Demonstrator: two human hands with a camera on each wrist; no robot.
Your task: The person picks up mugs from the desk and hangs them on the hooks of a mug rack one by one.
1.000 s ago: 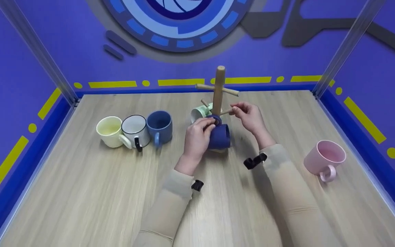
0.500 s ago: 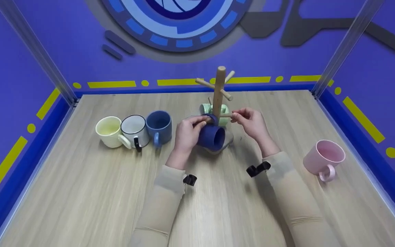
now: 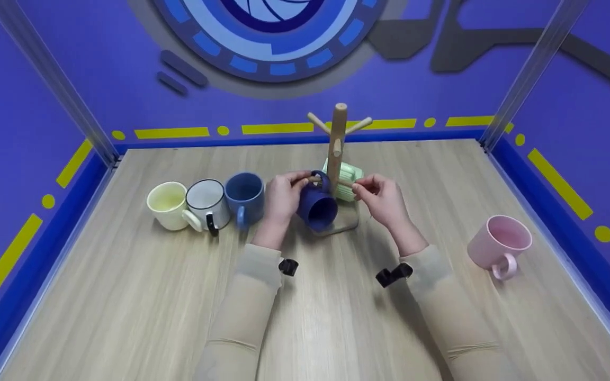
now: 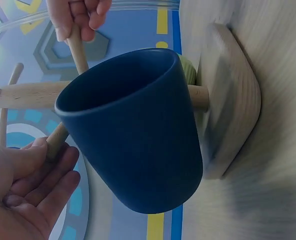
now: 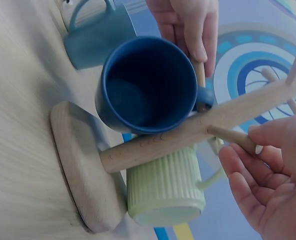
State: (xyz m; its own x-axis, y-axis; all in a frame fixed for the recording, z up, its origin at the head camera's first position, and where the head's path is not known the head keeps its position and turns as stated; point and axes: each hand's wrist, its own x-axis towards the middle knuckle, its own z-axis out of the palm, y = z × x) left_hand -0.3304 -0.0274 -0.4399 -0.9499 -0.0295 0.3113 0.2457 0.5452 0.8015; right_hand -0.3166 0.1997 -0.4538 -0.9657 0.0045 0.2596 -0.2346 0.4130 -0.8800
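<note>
A wooden mug tree (image 3: 339, 124) stands on the table. My left hand (image 3: 281, 198) pinches the end of one lower peg, from which a dark blue mug (image 3: 317, 209) hangs by its handle, mouth facing me. In the left wrist view that same peg (image 4: 57, 140) sits between thumb and fingers. With thumb and fingers, my right hand (image 3: 385, 202) pinches the tip of a bare lower peg (image 5: 233, 137). Behind the post hangs a ribbed pale green mug (image 5: 164, 185), partly hidden by it in the head view.
On the left stand a pale yellow mug (image 3: 168, 207), a white mug with black rim (image 3: 207, 197) and a blue mug (image 3: 245, 196), side by side. A pink mug (image 3: 498, 244) is at the right. Blue panels (image 3: 262, 106) enclose the table's back and sides.
The mug tree has turned on the spot. Its dark blue mug has swung leftward, the green mug rightward, and my left hand has moved left with its peg. My right hand keeps its pinch.
</note>
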